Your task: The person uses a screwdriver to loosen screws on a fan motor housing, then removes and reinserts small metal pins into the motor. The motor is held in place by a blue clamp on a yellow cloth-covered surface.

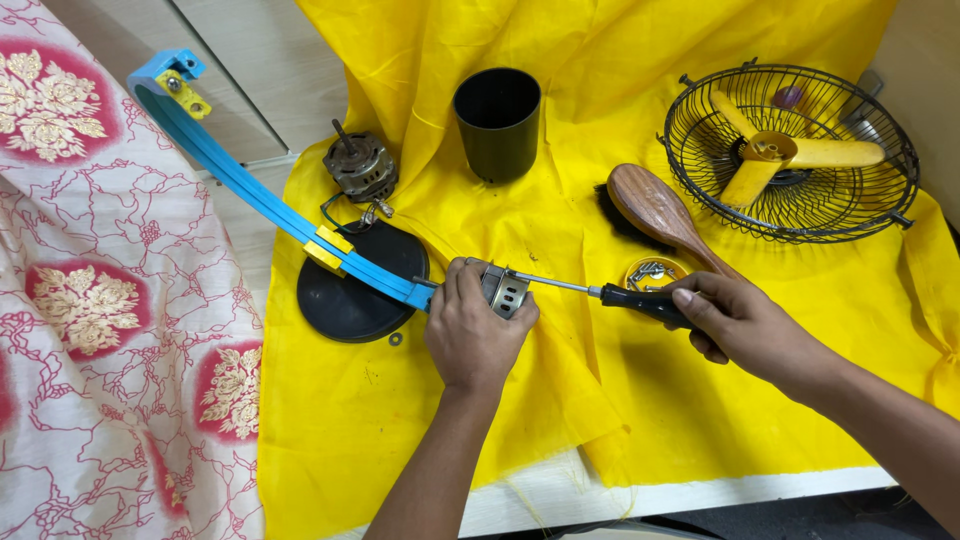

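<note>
- Bracket work sits at the centre of the yellow cloth (560, 240): a small grey metal bracket with slotted holes (505, 291), fixed at the end of a long curved blue plastic arm (262, 190) that runs off to the far left.
- Left hand (470, 335) is closed over the bracket and the arm's end, fingers wrapped from above — the metal piece looks stiff and light, with thin stamped edges that could bite, so the flat sides are likely the safest hold.
- Right hand (735, 322) is clenched around the black handle of a screwdriver (600, 291), whose slim steel shaft reaches left so that its tip meets the bracket.
- Blue arm probably flexes a little along its length; holding it right at the joint, as now, seems the steadiest place.
- Round black plastic base disc (350, 295) lies under the arm, just left of the bracket, with a small washer (396, 339) near it.
- Small grey electric motor with a bare shaft (360, 165) rests farther off, beyond the disc.
- Black plastic cup-shaped housing (497, 120) stands upright at the far middle.
- Wooden-backed brush (655, 205) lies right of centre, beside a small round yellow tin of screws (650, 272).
- Black wire fan guard holding yellow blades (790, 150) sits at the far right.
</note>
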